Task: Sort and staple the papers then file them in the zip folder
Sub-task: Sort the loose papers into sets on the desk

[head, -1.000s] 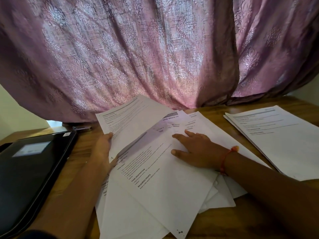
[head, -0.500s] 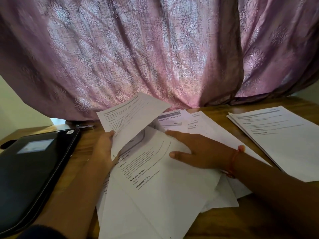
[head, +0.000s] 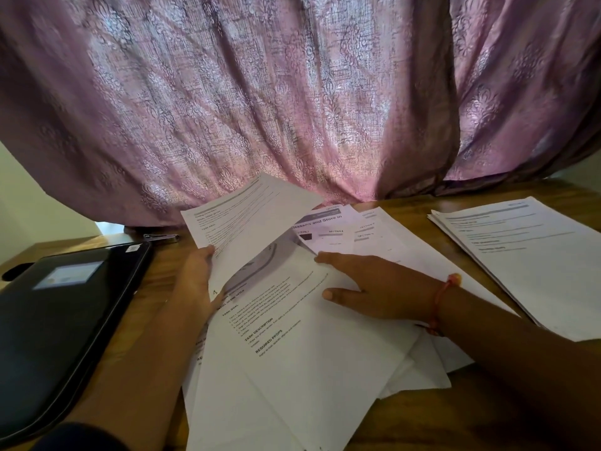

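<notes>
The loose papers (head: 292, 369) lie fanned in a messy heap at the middle of the desk (head: 422, 428), sheets overlapping at different angles. The left hand (head: 195, 281) comes in from the lower left and holds one sheet (head: 247, 222) by its near edge, thumb on top and the other fingers hidden behind the paper; the sheet is lifted and tilted up toward the curtain (head: 260, 92), its far end clear of the heap. The right hand (head: 380, 288) reaches across from the right and lies palm down on the heap, fingers straight and spread, pressing the top page flat; its grip has closed on nothing. A red thread band (head: 439, 301) circles that wrist.

To the right, apart from the heap, sits a second, neater stack (head: 533, 262), so two groups of paper in all, plus the one raised sheet. How many sheets are in either group I cannot count. On the left of the desk lies one black zip folder (head: 58, 327), flat and closed, with a pale label on its cover. Just beyond its far corner rests one small metal object (head: 161, 237), too small to tell apart clearly.
</notes>
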A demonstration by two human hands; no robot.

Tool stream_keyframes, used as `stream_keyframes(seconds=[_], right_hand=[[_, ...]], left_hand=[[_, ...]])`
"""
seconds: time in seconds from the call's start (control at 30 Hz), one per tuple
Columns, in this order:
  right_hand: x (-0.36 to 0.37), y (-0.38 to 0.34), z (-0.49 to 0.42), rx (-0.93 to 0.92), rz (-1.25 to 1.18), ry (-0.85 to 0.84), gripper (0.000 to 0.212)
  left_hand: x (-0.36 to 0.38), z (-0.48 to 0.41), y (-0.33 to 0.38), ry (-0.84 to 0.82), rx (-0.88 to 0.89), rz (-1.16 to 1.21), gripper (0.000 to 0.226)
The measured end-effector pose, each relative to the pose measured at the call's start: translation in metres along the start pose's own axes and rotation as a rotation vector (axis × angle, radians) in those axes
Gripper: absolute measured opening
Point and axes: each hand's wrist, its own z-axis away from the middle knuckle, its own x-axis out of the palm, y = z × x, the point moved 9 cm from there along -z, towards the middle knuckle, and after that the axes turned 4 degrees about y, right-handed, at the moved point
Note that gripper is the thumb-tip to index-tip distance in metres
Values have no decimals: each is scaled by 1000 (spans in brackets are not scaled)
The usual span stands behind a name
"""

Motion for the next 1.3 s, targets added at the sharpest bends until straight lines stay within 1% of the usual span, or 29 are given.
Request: stream_keyframes(seconds=[0.1,0.2,0.33,0.5,0.63,0.8,0.87,0.93,1.1,1.17,1.3], right_hand=[[-1,-3,0,-28,4,-2,69],[-3,-7,-3,-64,55,18,75],[2,-14,-7,-74,-8,-28,81],[7,-4,-9,-2,37,-71,86],[2,4,-7,15,160,-68,87],[17,24,-9,74,253,-158,96],[18,24,-11,75,275,-155,93],[18,21,-13,60,294,-141,85],[18,19,-14,33,324,-89,78],[15,21,-16,44,339,-54,81],[6,27,-12,96,403,-40,94]], left_hand=[[-1,1,1,9,8,-23,18],[-1,3,2,12,13,-33,17],[0,3,4,15,28,-9,20],[4,10,6,31,56,-92,19],[1,8,6,37,38,-101,17],[2,10,7,28,48,-118,18],[0,11,8,40,60,-129,17],[-1,10,8,47,49,-128,15],[2,10,8,28,41,-139,18],[1,11,8,31,45,-143,17],[-1,10,9,43,51,-160,19]])
